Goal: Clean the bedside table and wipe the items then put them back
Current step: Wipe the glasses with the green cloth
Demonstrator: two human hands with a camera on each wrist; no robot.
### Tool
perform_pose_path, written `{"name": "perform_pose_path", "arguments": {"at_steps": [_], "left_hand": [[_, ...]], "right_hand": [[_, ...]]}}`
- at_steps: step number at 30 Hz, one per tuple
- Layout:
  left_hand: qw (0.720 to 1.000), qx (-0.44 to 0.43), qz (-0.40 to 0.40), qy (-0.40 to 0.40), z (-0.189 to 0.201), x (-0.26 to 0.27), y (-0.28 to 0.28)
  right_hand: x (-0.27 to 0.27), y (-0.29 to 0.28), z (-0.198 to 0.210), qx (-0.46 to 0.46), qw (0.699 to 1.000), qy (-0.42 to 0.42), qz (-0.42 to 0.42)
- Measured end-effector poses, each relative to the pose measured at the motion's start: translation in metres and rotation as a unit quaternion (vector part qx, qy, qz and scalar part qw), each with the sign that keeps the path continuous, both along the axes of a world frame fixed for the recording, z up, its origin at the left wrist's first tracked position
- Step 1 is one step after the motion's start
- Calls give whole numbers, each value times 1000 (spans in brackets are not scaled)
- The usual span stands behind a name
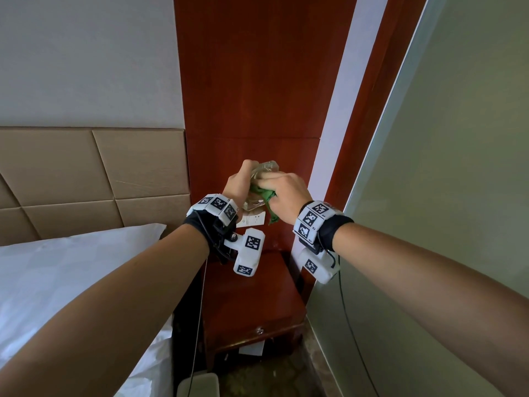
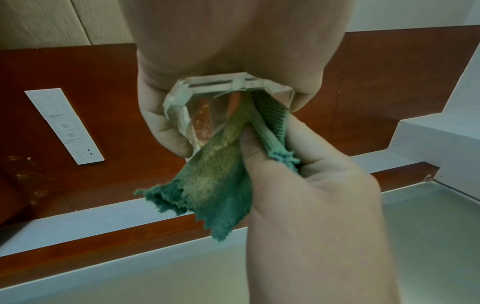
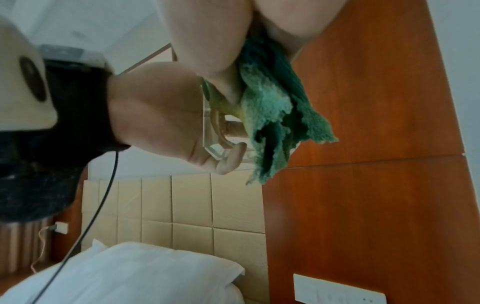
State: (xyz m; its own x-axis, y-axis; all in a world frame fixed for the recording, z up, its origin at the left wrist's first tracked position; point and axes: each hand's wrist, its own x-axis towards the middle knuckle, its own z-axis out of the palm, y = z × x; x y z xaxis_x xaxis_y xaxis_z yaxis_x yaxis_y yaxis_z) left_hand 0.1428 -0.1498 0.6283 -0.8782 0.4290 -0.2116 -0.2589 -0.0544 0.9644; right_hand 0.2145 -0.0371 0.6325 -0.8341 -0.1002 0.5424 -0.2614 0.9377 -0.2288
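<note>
Above the red-brown bedside table [image 1: 252, 299], my left hand [image 1: 239, 183] grips a clear faceted glass ashtray [image 1: 264, 169], held tilted on edge in mid-air. In the left wrist view its fingers curl round the ashtray [image 2: 197, 109] rim. My right hand [image 1: 282, 193] pinches a green cloth [image 1: 264, 196] and pushes it into the hollow of the ashtray. The cloth [image 2: 221, 170] hangs down below the glass, with the right hand [image 2: 306, 185] holding it from below. In the right wrist view the cloth [image 3: 275, 115] drapes past the ashtray [image 3: 215, 127] edge.
The bed with a white pillow [image 1: 57, 270] lies left of the table, under a beige padded headboard [image 1: 86, 179]. A white switch and socket panel [image 2: 64, 127] sits on the wooden wall panel. A frosted glass partition [image 1: 446, 196] closes the right side. A drawer knob [image 1: 259, 329] faces me.
</note>
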Motion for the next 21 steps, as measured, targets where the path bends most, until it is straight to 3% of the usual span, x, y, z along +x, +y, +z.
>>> {"name": "perform_pose_path", "arguments": {"at_steps": [10, 16, 21], "left_hand": [[999, 11, 6, -31, 0, -2, 2], [989, 65, -59, -117, -1, -13, -7], [987, 68, -78, -126, 3, -8, -4]], "right_hand": [[0, 9, 5, 178, 979, -92, 28], [-3, 27, 4, 147, 986, 79, -18], [-8, 29, 0, 185, 975, 119, 37]]}}
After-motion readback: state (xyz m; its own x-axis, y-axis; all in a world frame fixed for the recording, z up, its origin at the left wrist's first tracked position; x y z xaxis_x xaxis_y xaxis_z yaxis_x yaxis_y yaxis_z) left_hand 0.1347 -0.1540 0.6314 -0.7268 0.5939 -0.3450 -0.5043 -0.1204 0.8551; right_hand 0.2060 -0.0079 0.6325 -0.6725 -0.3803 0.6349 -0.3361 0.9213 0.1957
